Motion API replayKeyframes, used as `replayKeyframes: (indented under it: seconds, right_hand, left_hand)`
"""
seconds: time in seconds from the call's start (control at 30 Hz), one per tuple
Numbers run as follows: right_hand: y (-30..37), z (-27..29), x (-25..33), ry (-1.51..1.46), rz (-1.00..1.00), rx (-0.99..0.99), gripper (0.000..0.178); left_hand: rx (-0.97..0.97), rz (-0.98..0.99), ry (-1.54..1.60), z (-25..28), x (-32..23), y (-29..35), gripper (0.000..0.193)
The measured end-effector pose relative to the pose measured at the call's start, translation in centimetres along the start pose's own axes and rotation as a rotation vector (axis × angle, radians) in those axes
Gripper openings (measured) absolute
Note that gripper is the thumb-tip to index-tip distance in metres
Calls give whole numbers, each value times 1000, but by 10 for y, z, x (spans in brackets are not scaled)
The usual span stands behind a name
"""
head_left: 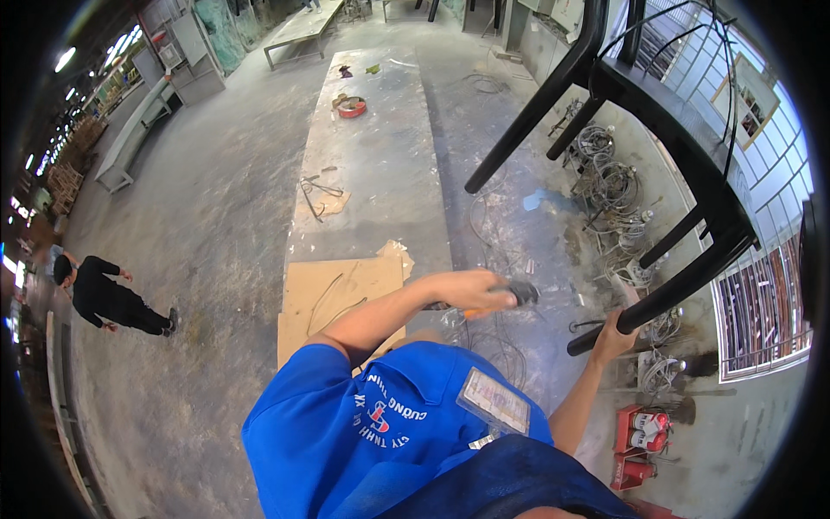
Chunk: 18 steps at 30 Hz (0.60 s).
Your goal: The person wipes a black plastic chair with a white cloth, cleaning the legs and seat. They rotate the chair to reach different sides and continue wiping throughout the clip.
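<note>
Chair: black chair (679, 130), in the air on the worker's right, before the barred window; judged to be under handling and surface work, one hand steadying it.
Next move: in my judgement it calls for a firm hold on the leg and a clear, even approach by the left hand.
Chair's heading: all four legs point to the lower left of the view; seat and back lie to the upper right, the back cut off by the top edge.
Long axis: slants from upper right to lower left, along the legs.
Near leg: the lowest leg (670, 292), its end just past the gripping hand.
Right hand: the right hand (614, 339) is closed around that leg near its end.
Left hand: the left hand (489, 296) is curled about a dark tool (524, 294) with orange on it, both blurred, apart from the chair; kind unclear.
Wires: thin black wires (733, 86) loop by the seat; whether they bear the chair, I cannot tell.
Wall side: cable coils (618, 186) lie along it.
Cardboard: a flat sheet (380, 281) near the left forearm.
Co-worker: a person (112, 294) in black, well apart at left.
</note>
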State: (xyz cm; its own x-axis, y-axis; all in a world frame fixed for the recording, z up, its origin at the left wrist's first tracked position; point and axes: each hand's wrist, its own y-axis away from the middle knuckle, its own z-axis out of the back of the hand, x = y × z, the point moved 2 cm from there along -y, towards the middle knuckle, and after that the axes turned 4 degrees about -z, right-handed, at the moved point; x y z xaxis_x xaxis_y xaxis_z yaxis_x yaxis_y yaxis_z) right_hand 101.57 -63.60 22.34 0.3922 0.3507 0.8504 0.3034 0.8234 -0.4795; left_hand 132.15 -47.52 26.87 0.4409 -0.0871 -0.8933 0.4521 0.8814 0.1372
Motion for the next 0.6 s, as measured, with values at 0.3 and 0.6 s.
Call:
replayKeyframes:
  seconds: [0.3,0.6]
  right_hand:
    - [17,-31,-10,-139,-62,36,23]
    - [-40,-43,-23,280,40,-48,42]
  left_hand:
    - [-456,-42,-87,80,-34,23,50]
    - [-562,-67,-18,180,19,114,59]
